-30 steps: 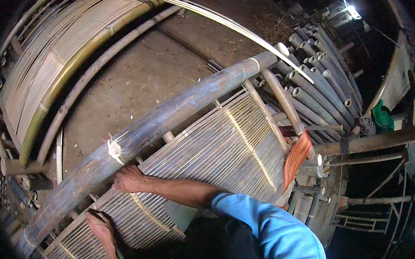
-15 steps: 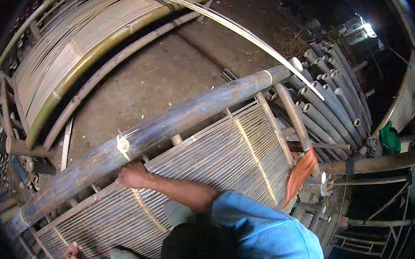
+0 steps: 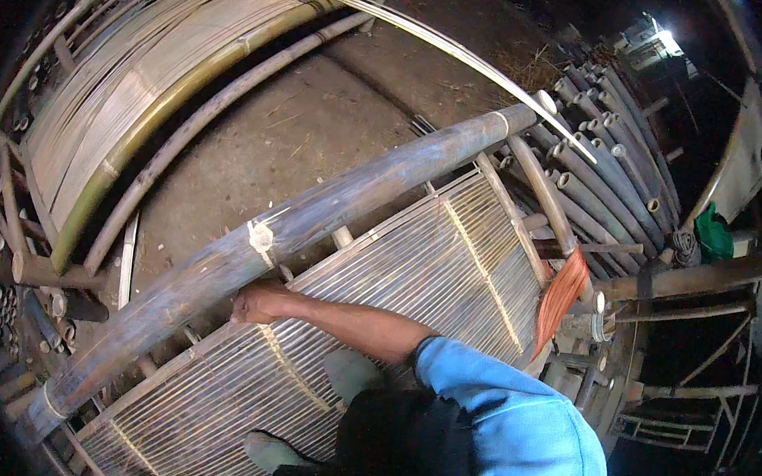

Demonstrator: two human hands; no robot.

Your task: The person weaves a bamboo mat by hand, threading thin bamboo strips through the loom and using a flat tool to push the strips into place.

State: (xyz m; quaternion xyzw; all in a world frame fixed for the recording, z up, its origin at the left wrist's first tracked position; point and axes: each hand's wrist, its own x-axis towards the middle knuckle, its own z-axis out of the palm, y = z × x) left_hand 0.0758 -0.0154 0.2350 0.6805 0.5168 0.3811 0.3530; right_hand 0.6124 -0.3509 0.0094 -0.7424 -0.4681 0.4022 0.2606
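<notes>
My right hand [image 3: 259, 303], at the end of a blue-sleeved arm [image 3: 510, 414], is closed at the far edge of a slatted bamboo bench [image 3: 396, 279]. It sits just below a thick bamboo pole [image 3: 348, 195], near the pale cut joint [image 3: 261, 237] on it. The fingers curl down and away, so what they grip, if anything, is hidden. Short pegs [image 3: 343, 237] bridge the gap between pole and slats. My left hand is out of sight. Both my feet, in grey-green coverings [image 3: 352, 375], rest on the slats.
Beyond the pole lies a dirt floor [image 3: 263, 139], then another bamboo bench [image 3: 151, 86] at the far left. Long pale strips [image 3: 450, 46] reach across to the pole's right end. Stacked bamboo poles [image 3: 610, 175] and an orange strap bundle [image 3: 562, 297] are at the right.
My left hand, seen at the lower left over the slats, has gone out of view. My right hand stays closed at the bench edge while the whole view shifts slightly.
</notes>
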